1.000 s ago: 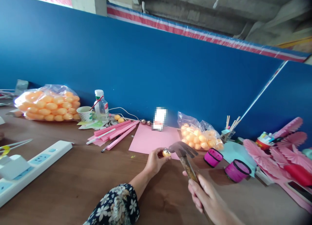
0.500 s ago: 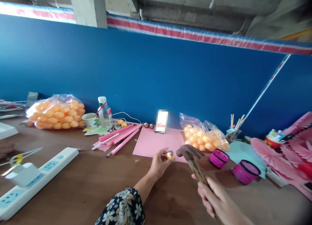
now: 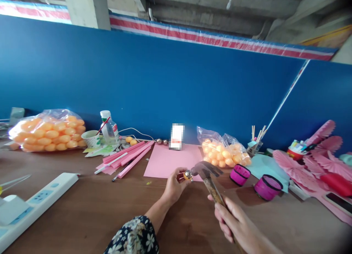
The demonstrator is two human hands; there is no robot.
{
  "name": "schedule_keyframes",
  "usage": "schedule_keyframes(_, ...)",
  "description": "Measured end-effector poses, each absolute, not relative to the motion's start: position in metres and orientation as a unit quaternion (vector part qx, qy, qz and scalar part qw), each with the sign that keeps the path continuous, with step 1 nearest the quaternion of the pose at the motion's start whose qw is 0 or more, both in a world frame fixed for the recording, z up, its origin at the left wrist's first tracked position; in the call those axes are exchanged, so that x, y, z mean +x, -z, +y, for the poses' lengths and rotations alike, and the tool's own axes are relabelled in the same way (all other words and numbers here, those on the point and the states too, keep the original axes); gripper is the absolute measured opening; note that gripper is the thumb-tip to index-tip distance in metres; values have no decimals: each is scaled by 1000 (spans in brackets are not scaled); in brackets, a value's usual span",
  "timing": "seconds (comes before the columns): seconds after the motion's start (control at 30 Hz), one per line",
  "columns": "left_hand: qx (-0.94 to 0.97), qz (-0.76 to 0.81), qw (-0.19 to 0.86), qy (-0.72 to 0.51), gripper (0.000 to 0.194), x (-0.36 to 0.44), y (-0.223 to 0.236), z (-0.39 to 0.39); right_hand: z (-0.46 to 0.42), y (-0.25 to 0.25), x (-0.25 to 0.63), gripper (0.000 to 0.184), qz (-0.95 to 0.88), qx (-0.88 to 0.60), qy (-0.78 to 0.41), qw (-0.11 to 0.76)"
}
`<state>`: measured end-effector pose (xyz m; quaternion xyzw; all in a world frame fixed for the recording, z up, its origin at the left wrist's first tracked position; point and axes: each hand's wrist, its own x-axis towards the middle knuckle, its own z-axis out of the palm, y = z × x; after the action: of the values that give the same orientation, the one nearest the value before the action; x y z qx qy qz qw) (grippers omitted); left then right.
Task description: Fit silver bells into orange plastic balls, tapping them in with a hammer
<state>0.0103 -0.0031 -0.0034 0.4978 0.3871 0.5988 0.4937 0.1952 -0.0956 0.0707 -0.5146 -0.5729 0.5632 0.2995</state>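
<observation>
My left hand (image 3: 175, 186) pinches a small ball (image 3: 187, 175), shiny silver on part of its surface and yellow-orange below, between thumb and fingers. My right hand (image 3: 231, 217) is wrapped round the wooden handle of a claw hammer (image 3: 211, 186). The hammer's striking face is right beside the ball, on its right; whether they touch I cannot tell. Just behind both hands lies a pink sheet of paper (image 3: 170, 162). Two shiny metallic balls (image 3: 162, 141) sit at its back left corner.
Bags of orange balls stand left (image 3: 49, 134) and right (image 3: 224, 153). Pink strips (image 3: 130, 158), a bottle (image 3: 109, 129) and a paper cup (image 3: 91, 139) are back left. A power strip (image 3: 41, 197) lies front left. Magenta rings (image 3: 268, 188) and pink paper fans (image 3: 294, 169) are right. A blue partition (image 3: 165, 77) rises behind.
The view has tilted and swung slightly. The hammer head was a little apart from the ball half a second ago and is now close against it. Both hands keep their holds.
</observation>
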Motion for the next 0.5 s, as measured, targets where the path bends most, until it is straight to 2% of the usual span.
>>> schedule_keyframes(0.5,522,401,459,-597,32,13,6,-4,-96,-64,190,49,-575,-529,-549,298)
